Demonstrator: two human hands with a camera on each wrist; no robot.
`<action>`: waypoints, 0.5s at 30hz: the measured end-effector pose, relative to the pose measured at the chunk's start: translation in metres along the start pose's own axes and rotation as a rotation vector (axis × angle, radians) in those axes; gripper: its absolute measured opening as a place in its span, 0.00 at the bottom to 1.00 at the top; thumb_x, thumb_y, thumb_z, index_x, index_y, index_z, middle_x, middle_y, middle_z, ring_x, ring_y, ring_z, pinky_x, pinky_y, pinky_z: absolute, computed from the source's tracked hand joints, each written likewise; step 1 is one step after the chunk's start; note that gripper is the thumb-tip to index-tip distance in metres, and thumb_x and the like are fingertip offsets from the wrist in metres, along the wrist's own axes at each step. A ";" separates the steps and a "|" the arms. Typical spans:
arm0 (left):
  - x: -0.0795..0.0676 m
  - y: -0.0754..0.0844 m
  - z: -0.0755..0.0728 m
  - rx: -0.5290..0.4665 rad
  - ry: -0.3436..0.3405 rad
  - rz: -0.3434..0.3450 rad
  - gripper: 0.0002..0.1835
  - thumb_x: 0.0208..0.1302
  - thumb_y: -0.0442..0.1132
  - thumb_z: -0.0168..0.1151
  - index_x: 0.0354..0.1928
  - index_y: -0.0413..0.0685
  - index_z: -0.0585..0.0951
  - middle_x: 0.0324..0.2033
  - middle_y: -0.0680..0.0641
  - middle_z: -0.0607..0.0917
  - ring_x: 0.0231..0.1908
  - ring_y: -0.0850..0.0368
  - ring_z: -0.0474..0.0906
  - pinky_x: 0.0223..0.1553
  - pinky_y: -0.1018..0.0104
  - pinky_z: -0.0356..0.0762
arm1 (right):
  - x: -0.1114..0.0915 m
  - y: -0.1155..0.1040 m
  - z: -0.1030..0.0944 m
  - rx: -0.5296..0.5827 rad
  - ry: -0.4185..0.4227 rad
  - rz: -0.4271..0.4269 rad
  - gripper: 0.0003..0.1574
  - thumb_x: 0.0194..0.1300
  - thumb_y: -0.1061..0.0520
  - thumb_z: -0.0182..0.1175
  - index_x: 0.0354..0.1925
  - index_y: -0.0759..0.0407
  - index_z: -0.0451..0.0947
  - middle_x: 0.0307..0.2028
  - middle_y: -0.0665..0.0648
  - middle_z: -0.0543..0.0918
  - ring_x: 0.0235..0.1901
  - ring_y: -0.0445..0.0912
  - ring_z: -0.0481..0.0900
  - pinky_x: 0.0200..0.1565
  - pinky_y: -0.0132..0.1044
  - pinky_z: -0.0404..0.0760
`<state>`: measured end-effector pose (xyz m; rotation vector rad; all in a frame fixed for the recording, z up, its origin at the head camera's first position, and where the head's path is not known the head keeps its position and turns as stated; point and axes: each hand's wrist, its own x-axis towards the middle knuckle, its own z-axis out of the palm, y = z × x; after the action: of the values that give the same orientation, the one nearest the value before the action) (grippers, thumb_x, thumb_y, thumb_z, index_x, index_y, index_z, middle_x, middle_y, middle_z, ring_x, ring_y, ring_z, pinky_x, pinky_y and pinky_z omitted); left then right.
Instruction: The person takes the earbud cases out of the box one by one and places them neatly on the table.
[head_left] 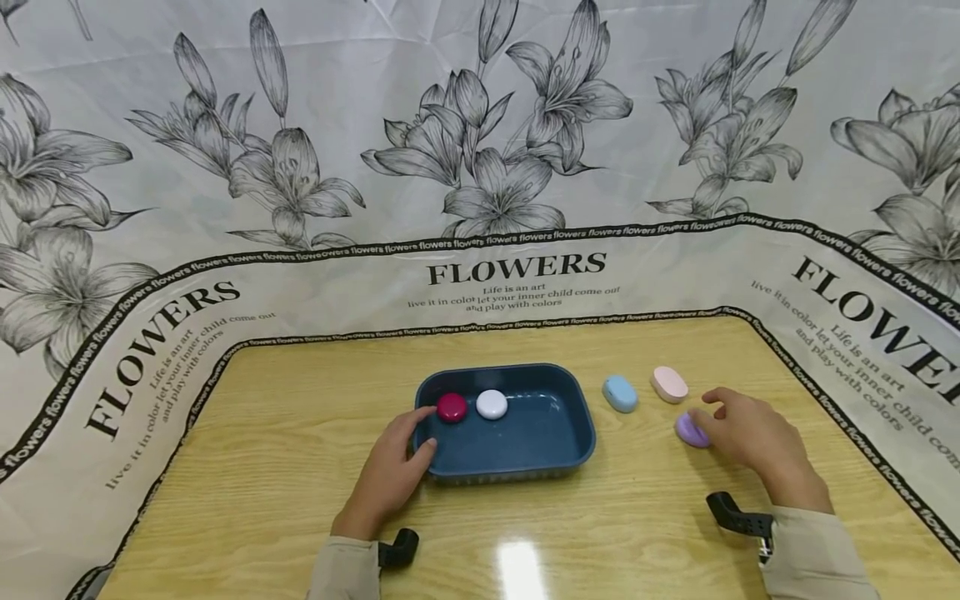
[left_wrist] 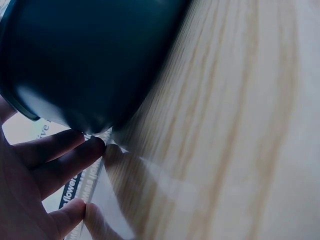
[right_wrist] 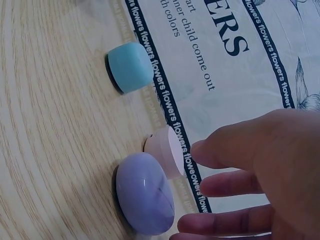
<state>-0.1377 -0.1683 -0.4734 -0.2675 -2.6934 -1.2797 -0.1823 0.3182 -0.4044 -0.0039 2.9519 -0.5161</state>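
At the left end of a dark blue rectangular container point(head_left: 510, 477), my left hand point(head_left: 392, 467) grips the rim, thumb and index finger over the edge. In the left wrist view, other fingers point(left_wrist: 70, 157) lie against the outer wall of the container point(left_wrist: 95, 55). Inside it sit a dark red round piece point(head_left: 452, 407) and a white round piece point(head_left: 492, 405). My right hand point(head_left: 753, 437) is beside a glossy purple oval piece point(head_left: 692, 430). The right wrist view shows its fingers point(right_wrist: 225, 222) spread and apart from the purple piece point(right_wrist: 145, 195).
A light blue oval piece point(head_left: 620, 394) lies right of the container, and a pale pink oval piece point(head_left: 669, 384) lies just behind the purple one. Flower-printed cloth point(head_left: 517, 283) surrounds the back and sides of the wooden table point(head_left: 300, 433).
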 end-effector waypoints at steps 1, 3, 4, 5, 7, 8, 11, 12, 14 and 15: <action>0.000 -0.001 0.001 0.003 0.000 0.002 0.24 0.71 0.42 0.60 0.68 0.55 0.75 0.64 0.52 0.75 0.67 0.53 0.68 0.68 0.48 0.64 | 0.000 0.000 0.000 0.001 -0.003 0.004 0.43 0.72 0.34 0.50 0.64 0.69 0.69 0.52 0.74 0.79 0.44 0.65 0.80 0.33 0.56 0.76; 0.000 -0.002 0.002 0.009 0.000 0.007 0.24 0.71 0.42 0.60 0.67 0.55 0.75 0.64 0.52 0.75 0.67 0.53 0.68 0.68 0.48 0.65 | -0.001 -0.001 0.001 0.002 -0.002 0.009 0.43 0.72 0.34 0.50 0.64 0.69 0.69 0.52 0.74 0.79 0.45 0.66 0.80 0.33 0.56 0.76; -0.001 -0.002 0.002 0.010 0.000 0.009 0.24 0.71 0.42 0.60 0.67 0.55 0.75 0.65 0.52 0.75 0.67 0.53 0.68 0.68 0.48 0.65 | -0.002 -0.002 0.001 0.002 -0.002 0.010 0.43 0.72 0.34 0.49 0.64 0.69 0.69 0.53 0.74 0.79 0.45 0.66 0.80 0.33 0.56 0.76; -0.001 -0.002 0.002 0.009 0.000 0.008 0.24 0.71 0.42 0.60 0.67 0.55 0.75 0.65 0.52 0.75 0.67 0.53 0.68 0.68 0.48 0.65 | -0.002 -0.002 0.002 0.002 0.004 0.008 0.43 0.72 0.34 0.50 0.64 0.69 0.69 0.53 0.74 0.79 0.45 0.66 0.80 0.33 0.57 0.76; -0.001 -0.002 0.002 0.007 0.001 0.008 0.23 0.71 0.43 0.60 0.67 0.56 0.75 0.65 0.52 0.75 0.67 0.53 0.68 0.68 0.48 0.65 | -0.002 -0.004 0.003 0.002 0.020 0.000 0.41 0.72 0.35 0.50 0.64 0.69 0.70 0.52 0.73 0.80 0.45 0.66 0.80 0.34 0.56 0.77; -0.001 -0.001 0.002 0.006 0.000 0.006 0.23 0.71 0.43 0.60 0.67 0.57 0.75 0.65 0.52 0.75 0.67 0.53 0.68 0.68 0.48 0.65 | -0.001 -0.004 0.003 -0.002 0.033 -0.004 0.41 0.72 0.36 0.50 0.63 0.69 0.70 0.52 0.73 0.80 0.45 0.66 0.80 0.34 0.56 0.77; -0.001 -0.001 0.002 0.004 0.002 -0.002 0.23 0.71 0.43 0.60 0.67 0.58 0.75 0.65 0.53 0.74 0.67 0.53 0.67 0.68 0.47 0.64 | 0.000 -0.007 0.002 -0.012 0.075 -0.015 0.38 0.73 0.37 0.50 0.62 0.68 0.71 0.51 0.72 0.81 0.46 0.67 0.80 0.33 0.55 0.77; -0.001 -0.001 0.001 0.005 0.004 -0.003 0.23 0.71 0.43 0.60 0.67 0.59 0.75 0.65 0.53 0.74 0.67 0.53 0.67 0.68 0.47 0.64 | 0.000 -0.008 0.002 -0.013 0.087 -0.018 0.38 0.73 0.38 0.50 0.62 0.68 0.71 0.51 0.71 0.81 0.46 0.67 0.80 0.32 0.55 0.77; -0.001 -0.001 0.001 0.007 0.004 -0.009 0.23 0.72 0.44 0.60 0.67 0.59 0.75 0.65 0.53 0.74 0.67 0.53 0.67 0.68 0.47 0.64 | 0.001 -0.010 0.001 -0.011 0.103 -0.022 0.37 0.73 0.38 0.50 0.62 0.67 0.72 0.51 0.71 0.82 0.47 0.67 0.80 0.32 0.55 0.77; -0.001 -0.001 0.001 0.008 0.004 -0.010 0.23 0.72 0.44 0.60 0.67 0.59 0.75 0.65 0.52 0.74 0.67 0.53 0.67 0.68 0.47 0.64 | 0.000 -0.011 0.001 -0.004 0.107 -0.025 0.37 0.73 0.38 0.50 0.62 0.67 0.72 0.51 0.71 0.82 0.46 0.66 0.80 0.32 0.54 0.76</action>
<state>-0.1369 -0.1684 -0.4747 -0.2506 -2.6997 -1.2702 -0.1828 0.3069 -0.4018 -0.0143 3.0606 -0.5297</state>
